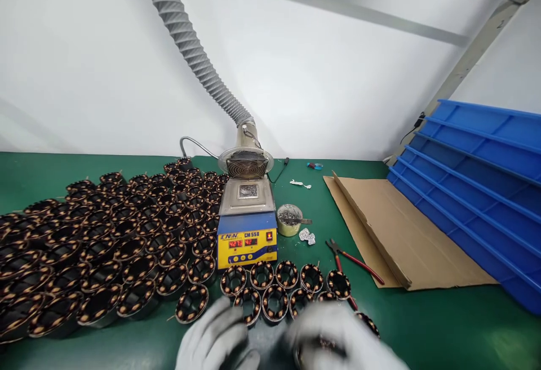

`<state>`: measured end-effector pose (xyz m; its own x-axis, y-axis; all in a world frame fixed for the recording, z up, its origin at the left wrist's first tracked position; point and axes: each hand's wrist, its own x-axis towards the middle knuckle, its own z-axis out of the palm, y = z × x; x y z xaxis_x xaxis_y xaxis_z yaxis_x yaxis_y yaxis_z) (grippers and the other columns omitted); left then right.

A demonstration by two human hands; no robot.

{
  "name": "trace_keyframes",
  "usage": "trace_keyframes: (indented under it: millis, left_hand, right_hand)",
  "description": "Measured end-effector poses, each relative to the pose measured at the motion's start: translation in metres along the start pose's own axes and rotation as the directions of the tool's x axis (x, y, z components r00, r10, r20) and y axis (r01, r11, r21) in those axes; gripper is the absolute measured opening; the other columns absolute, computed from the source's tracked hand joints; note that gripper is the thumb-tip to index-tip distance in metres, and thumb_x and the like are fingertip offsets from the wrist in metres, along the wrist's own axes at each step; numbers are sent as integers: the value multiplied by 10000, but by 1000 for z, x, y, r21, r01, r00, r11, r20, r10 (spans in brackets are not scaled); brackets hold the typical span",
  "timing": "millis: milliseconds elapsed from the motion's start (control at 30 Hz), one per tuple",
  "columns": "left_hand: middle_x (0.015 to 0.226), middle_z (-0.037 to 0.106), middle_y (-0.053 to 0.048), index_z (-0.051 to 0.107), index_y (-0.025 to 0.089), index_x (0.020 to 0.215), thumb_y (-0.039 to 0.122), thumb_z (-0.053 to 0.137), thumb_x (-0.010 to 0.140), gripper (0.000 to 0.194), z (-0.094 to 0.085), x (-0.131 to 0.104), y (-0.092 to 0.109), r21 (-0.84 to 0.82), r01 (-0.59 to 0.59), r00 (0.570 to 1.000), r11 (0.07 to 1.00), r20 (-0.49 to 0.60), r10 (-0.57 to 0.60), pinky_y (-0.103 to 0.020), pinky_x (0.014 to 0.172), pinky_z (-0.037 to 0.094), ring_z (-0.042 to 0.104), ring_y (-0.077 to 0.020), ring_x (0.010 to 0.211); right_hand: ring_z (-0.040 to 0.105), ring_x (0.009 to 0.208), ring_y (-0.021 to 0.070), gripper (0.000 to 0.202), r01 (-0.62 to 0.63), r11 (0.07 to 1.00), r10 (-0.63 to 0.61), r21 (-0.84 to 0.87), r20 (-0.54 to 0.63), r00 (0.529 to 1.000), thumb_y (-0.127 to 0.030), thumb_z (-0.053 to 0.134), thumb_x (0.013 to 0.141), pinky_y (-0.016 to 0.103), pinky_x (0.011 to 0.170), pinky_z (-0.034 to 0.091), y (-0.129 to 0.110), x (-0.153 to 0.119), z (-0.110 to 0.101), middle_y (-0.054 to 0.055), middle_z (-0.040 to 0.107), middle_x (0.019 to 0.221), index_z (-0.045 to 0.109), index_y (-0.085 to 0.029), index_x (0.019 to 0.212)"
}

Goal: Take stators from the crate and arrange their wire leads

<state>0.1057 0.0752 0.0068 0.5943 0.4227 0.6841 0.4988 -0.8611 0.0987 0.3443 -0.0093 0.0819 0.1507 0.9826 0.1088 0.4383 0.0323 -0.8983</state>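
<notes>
Both of my hands wear pale grey gloves at the bottom of the head view. My left hand [213, 336] hovers at the near edge of the small front group of motor stators [275, 304]. Its fingers are bent but apart, the thumb out, and nothing shows in it. Smeared by motion, my right hand [349, 333] wraps over a dark stator [327, 347] with copper windings, which shows partly between the fingers. The stators are black-cored rings with copper coils around the rim. One of them [192, 304] stands just beyond my left fingertips.
Many more stators [122, 229] crowd the left side. A yellow-and-blue solder pot [247, 240] stands centrally under a grey exhaust hose [190, 43]. Right of it are a dross cup [289, 220], red-handled pliers [355, 260], cardboard [422, 234] and stacked blue trays [473, 172].
</notes>
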Motion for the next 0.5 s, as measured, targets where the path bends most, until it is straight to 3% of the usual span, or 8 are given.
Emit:
trace_keyframes:
  millis: [67,133,233,333,433,500]
  left_hand:
    - [1011,679,-99,580,193,960,403,658,691,350,4,8,-1,152,43,999,987,16,-46,-402,707,537,593,-305,1007]
    - [1063,667,-101,593,217,918,319,655,674,272,5,14,2,254,50,993,966,93,-76,-409,680,530,578,-328,1025]
    - [1162,638,-75,590,243,784,187,617,635,162,-8,14,7,272,66,972,960,199,-123,-420,715,522,548,-341,1085]
    - [1225,604,-70,584,228,787,121,582,608,209,-35,1,10,228,102,938,968,301,-169,-428,803,519,511,-328,1153]
    - [1287,550,-96,563,217,951,27,554,585,412,-59,-18,14,183,187,856,965,452,-251,-401,833,524,540,-282,1131]
    - [1347,486,-114,522,229,1056,27,578,605,497,-67,-27,17,164,288,770,943,546,-330,-388,785,545,598,-257,1035]
  right_hand:
    - [656,732,200,258,-27,997,23,73,58,998,-555,580,724,289,568,507,10,-15,28,-41,695,818,685,-376,877]
    - [632,574,161,265,-96,979,77,179,109,991,-606,557,708,238,425,430,20,-18,55,-79,668,672,687,-392,795]
    - [597,512,137,317,-178,952,132,250,189,973,-633,528,714,220,416,390,25,-19,92,-90,629,581,682,-356,704]
    - [584,544,148,379,-270,927,194,260,283,939,-616,553,722,231,469,407,20,-30,120,-47,620,577,658,-262,639]
    - [502,491,126,463,-438,838,314,324,369,875,-613,518,766,233,466,375,16,-39,134,-3,578,557,592,-184,607]
    - [464,487,116,451,-461,791,326,402,361,874,-597,521,778,236,471,369,17,-37,138,6,561,577,583,-166,661]
